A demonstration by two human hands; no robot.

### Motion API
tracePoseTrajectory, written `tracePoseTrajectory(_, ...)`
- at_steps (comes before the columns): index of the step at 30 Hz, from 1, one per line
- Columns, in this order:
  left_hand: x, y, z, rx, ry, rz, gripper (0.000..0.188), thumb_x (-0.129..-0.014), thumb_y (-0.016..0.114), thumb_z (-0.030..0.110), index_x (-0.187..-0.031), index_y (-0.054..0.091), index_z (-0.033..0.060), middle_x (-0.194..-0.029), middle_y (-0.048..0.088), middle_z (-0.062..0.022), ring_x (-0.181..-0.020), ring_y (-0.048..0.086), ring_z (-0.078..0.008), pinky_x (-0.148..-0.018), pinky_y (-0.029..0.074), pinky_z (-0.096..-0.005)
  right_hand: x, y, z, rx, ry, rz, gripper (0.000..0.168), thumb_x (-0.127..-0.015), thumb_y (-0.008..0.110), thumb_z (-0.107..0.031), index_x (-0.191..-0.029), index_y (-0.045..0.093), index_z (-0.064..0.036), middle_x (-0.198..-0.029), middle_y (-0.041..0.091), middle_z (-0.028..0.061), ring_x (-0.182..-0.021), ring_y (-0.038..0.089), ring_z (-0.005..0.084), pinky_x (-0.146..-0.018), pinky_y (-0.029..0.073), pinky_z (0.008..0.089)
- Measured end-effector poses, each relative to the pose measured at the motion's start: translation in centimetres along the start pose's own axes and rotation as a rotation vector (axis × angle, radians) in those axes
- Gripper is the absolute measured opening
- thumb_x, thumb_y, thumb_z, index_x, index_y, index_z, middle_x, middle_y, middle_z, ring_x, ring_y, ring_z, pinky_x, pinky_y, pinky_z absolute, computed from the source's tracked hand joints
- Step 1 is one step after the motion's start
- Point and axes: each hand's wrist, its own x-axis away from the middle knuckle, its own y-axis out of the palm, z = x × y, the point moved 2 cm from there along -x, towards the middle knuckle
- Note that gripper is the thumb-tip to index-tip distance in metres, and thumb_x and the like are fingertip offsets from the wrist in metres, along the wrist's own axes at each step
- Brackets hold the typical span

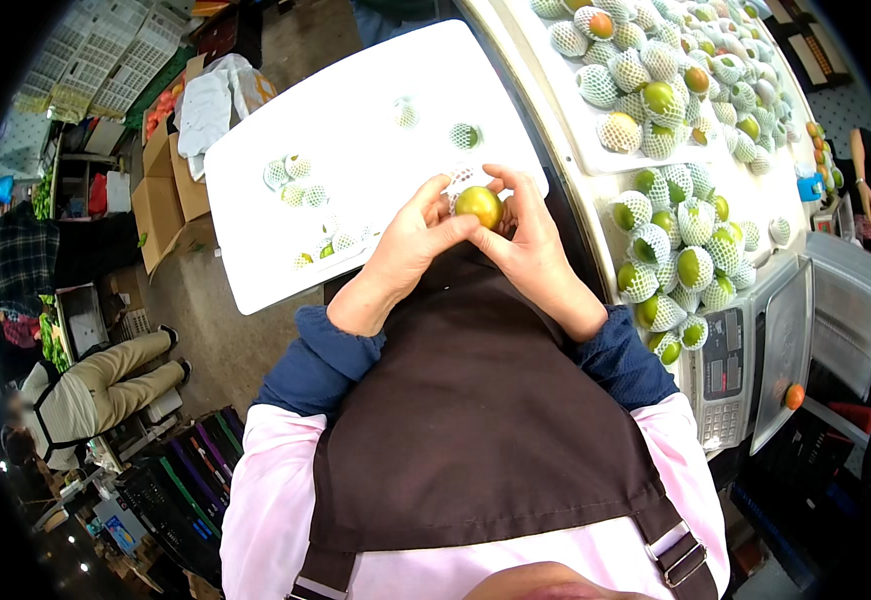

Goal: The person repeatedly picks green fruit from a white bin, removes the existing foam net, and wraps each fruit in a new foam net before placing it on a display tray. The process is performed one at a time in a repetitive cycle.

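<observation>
Between both hands I hold a round yellow-green fruit [479, 207]. The thumb and fingers of my left hand [424, 232] press on its left side. My right hand [529, 229] grips it from the right, index finger raised and bent. A white foam net [462, 176] shows just beyond the fruit; whether it is around part of the fruit I cannot tell. Below the hands is a white tray [345, 97]. Several netted fruits [296, 180] lie on its left side, and two more, a pale netted fruit [406, 114] and a green one [464, 136], lie farther back.
On the counter at right are a heap of netted fruits [694, 247] and a fuller white tray [589, 161]. A digital scale [722, 375] bears a small orange-red fruit [794, 397]. Cardboard boxes [157, 191] stand on the floor at left. A person [82, 397] bends over farther left.
</observation>
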Motion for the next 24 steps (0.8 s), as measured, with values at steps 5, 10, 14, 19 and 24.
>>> tracePoseTrajectory(5,-0.1,-0.7,0.6,0.148,-0.09,-0.081,0.059,-0.091,0.07,0.016,-0.138,0.041,-0.0049,-0.12,0.059,-0.011,-0.109,0.061,-0.0169,-0.094,0.05,-0.0306,-0.2,-1.4,-0.1,-0.258,0.089,0.039,0.053,-0.085,0.069,-0.007,-0.133,0.047,-0.001,-0.106,0.058,0.008,-0.072,0.054,0.0089,-0.063,0.047,0.0235)
tracePoseTrajectory(10,0.1,-0.5,0.2,0.305,-0.166,-0.188,0.061,-0.088,0.071,0.02,-0.139,0.042,0.0069,-0.125,0.057,-0.0086,-0.114,0.059,-0.0211,-0.093,0.053,-0.0361,-0.7,-0.6,2.3,-0.809,0.424,-0.088,0.028,-0.099,0.047,-0.017,-0.119,0.058,-0.001,-0.104,0.061,0.0041,-0.089,0.056,0.0102,-0.083,0.048,0.0278)
tracePoseTrajectory(14,0.2,-0.4,0.5,0.318,-0.171,-0.195,0.06,-0.087,0.073,0.02,-0.138,0.042,0.0108,-0.125,0.055,-0.0072,-0.109,0.06,-0.0194,-0.09,0.054,-0.0331,-0.7,-0.5,2.1,-0.821,0.328,-0.144,0.015,-0.095,0.052,-0.014,-0.103,0.059,-0.003,-0.096,0.06,0.0016,-0.089,0.056,0.0088,-0.081,0.045,0.0253)
tracePoseTrajectory(19,-0.4,-0.8,0.3,-0.035,0.022,-0.029,0.041,-0.087,0.074,0.012,-0.12,0.049,0.0095,-0.113,0.059,-0.005,-0.098,0.06,-0.0118,-0.081,0.052,-0.0262,0.4,-1.3,-0.8,-0.186,0.149,-0.008,0.011,-0.087,0.064,-0.002,-0.094,0.055,-0.002,-0.077,0.056,0.0001,-0.068,0.052,0.0063,-0.062,0.042,0.0202)
tracePoseTrajectory(24,-0.6,-0.4,-0.1,-0.115,-0.009,0.045,0.031,-0.092,0.07,0.019,-0.111,0.049,0.0084,-0.098,0.057,-0.0029,-0.086,0.057,-0.01,-0.072,0.05,-0.0259,0.5,-1.5,-1.5,-0.096,-0.051,0.05,0.025,-0.082,0.07,-0.009,-0.101,0.055,0.0,-0.089,0.06,0.0107,-0.078,0.06,0.018,-0.073,0.05,0.0306)
